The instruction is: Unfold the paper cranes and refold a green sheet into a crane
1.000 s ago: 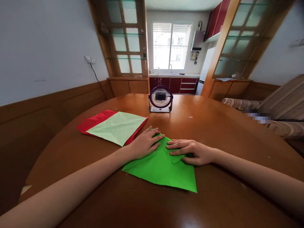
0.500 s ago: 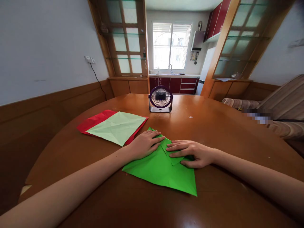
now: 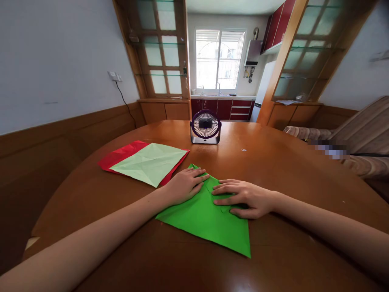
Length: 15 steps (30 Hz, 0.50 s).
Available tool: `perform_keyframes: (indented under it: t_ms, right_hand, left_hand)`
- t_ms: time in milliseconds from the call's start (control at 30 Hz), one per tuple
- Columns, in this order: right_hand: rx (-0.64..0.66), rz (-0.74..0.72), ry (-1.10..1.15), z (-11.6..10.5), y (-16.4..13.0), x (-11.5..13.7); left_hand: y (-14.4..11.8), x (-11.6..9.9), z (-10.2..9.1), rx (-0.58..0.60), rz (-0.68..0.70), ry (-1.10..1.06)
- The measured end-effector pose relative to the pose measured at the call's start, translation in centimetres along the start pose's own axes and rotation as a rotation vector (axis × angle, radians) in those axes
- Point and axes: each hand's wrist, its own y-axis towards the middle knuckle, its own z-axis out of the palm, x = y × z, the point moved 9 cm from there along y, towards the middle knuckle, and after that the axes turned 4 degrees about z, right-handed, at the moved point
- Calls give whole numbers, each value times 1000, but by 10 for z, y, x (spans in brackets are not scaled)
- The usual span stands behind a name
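1. Paper [image 3: 209, 219] has shifted: the green sheet's near corner sits closer to you than a second ago, and the folded flap under your right hand [image 3: 243, 197] now lies flatter.
2. Your left hand [image 3: 184, 185] stays flat, fingers spread, palm down on the sheet's far-left part. It grips nothing.
3. Your right hand is also open and flat, pressing on the flap. It has slid slightly toward you along the fold.
4. Sheet lies flat on the tabletop [image 3: 288, 170], mid-front, pinned under both hands.
5. My read: the crease is being pressed down, and the fold looks nearly set.
6. Red and pale green sheets [image 3: 146, 162] and fan [image 3: 206, 126] are unmoved, well apart from your hands.
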Motion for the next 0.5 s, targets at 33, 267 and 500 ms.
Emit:
perform_keyframes:
  t_ms: [33, 267, 500]
  right_hand:
    - [11, 2, -5, 1, 0, 0]
    - [50, -20, -38, 5, 1, 2]
    - [76, -11, -50, 7, 1, 0]
  left_hand:
    - [0, 1, 0, 6, -6, -8]
    - [0, 6, 4, 33, -26, -24]
    - [0, 7, 5, 35, -30, -47]
